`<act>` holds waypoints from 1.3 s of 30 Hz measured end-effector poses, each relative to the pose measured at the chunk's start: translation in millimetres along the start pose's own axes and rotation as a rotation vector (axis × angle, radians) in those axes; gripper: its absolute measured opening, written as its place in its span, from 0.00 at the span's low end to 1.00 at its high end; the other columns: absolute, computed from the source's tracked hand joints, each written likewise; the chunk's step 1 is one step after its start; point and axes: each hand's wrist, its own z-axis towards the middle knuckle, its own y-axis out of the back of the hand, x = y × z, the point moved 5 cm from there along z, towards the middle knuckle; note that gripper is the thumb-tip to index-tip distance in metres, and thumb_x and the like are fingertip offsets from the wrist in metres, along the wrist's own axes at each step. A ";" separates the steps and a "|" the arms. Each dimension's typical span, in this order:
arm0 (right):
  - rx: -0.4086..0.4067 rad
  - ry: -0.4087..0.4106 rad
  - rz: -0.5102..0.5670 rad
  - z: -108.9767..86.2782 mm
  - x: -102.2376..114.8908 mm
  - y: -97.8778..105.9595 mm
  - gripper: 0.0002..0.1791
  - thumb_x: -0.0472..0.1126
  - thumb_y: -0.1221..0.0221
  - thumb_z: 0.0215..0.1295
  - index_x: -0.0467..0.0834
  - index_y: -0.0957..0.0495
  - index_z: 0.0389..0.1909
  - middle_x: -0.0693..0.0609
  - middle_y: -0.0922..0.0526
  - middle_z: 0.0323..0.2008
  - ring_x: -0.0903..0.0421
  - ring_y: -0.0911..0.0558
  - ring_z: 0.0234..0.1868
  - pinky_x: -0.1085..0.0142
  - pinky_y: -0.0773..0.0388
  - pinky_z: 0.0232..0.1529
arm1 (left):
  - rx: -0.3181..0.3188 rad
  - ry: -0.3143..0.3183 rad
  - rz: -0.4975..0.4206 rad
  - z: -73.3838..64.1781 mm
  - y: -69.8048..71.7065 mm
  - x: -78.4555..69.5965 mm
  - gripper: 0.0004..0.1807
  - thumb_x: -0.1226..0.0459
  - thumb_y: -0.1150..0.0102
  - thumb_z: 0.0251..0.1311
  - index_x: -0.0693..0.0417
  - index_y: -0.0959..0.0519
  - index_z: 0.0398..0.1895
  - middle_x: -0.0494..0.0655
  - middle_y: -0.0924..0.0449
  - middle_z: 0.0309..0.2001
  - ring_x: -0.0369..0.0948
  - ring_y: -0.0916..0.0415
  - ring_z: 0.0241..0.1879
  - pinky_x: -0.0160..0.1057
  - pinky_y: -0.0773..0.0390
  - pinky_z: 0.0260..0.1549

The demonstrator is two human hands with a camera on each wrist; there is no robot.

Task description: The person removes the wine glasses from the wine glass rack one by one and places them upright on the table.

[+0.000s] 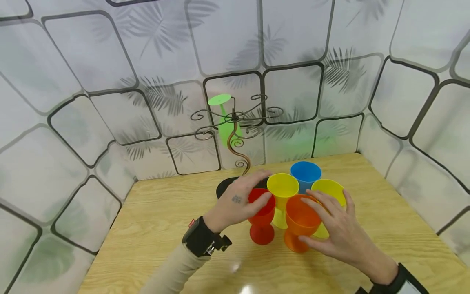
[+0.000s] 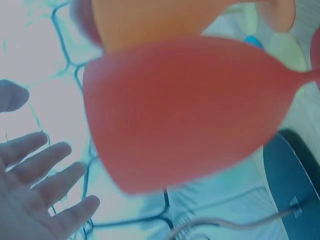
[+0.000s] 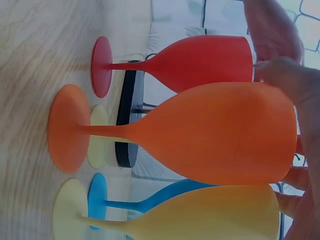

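My left hand [image 1: 238, 200] hovers by the rim of a red goblet [image 1: 262, 216], thumb and fingers spread. In the left wrist view the fingers [image 2: 55, 185] stand apart from the red bowl. My right hand [image 1: 343, 230] spans the orange goblet [image 1: 302, 222] near its rim, with the thumb in front and loosely extended fingers over the far side. Both goblets stand upright on their feet. Close behind are two yellow goblets, one between the hands [image 1: 282, 190] and one partly hidden by my right fingers [image 1: 330, 188]. A blue goblet [image 1: 306, 173] stands farthest back.
Behind my left hand rises a scrolled metal stand [image 1: 230, 145] on a black base [image 1: 224, 188], its arms curling outward. A green goblet [image 1: 220, 99] hangs upside down from it. Patterned fabric walls [image 1: 235, 41] enclose the wooden table [image 1: 165, 212] at the back and sides.
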 end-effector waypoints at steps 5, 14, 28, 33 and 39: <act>0.001 -0.011 0.013 4.6 1.5 4.6 0.46 0.77 0.52 0.66 0.43 0.26 0.68 0.40 0.28 0.69 0.40 0.29 0.66 0.25 0.59 0.69 | -0.227 0.091 -0.103 -5.1 26.7 28.4 0.15 0.65 0.41 0.69 0.61 0.20 0.56 0.54 0.14 0.47 0.47 0.17 0.48 0.45 0.16 0.47; -0.027 0.064 0.030 24.2 6.6 15.6 0.42 0.71 0.49 0.70 0.40 0.26 0.66 0.40 0.27 0.68 0.42 0.30 0.68 0.29 0.57 0.72 | -0.412 0.343 -0.137 -14.8 52.7 81.4 0.12 0.65 0.42 0.70 0.62 0.19 0.52 0.58 0.15 0.46 0.50 0.18 0.45 0.48 0.17 0.40; 0.041 0.022 0.060 28.0 12.0 10.2 0.42 0.58 0.30 0.58 0.44 0.28 0.70 0.46 0.25 0.69 0.45 0.30 0.70 0.33 0.60 0.76 | -0.355 0.657 -0.211 1.5 49.9 140.4 0.31 0.56 0.46 0.74 0.57 0.35 0.76 0.59 0.35 0.75 0.56 0.33 0.71 0.54 0.23 0.61; 0.054 0.013 0.068 28.0 13.6 7.5 0.42 0.57 0.29 0.56 0.45 0.29 0.71 0.46 0.25 0.69 0.45 0.30 0.70 0.31 0.58 0.75 | -0.376 0.683 -0.187 14.0 50.4 159.4 0.34 0.58 0.45 0.72 0.64 0.38 0.76 0.66 0.37 0.74 0.59 0.35 0.72 0.57 0.26 0.64; 0.067 0.030 0.064 32.3 18.0 6.4 0.42 0.62 0.33 0.60 0.45 0.29 0.71 0.46 0.25 0.69 0.45 0.29 0.70 0.30 0.54 0.74 | -0.374 0.741 -0.254 17.8 52.0 179.4 0.39 0.54 0.40 0.71 0.60 0.42 0.79 0.62 0.43 0.78 0.56 0.45 0.77 0.54 0.32 0.70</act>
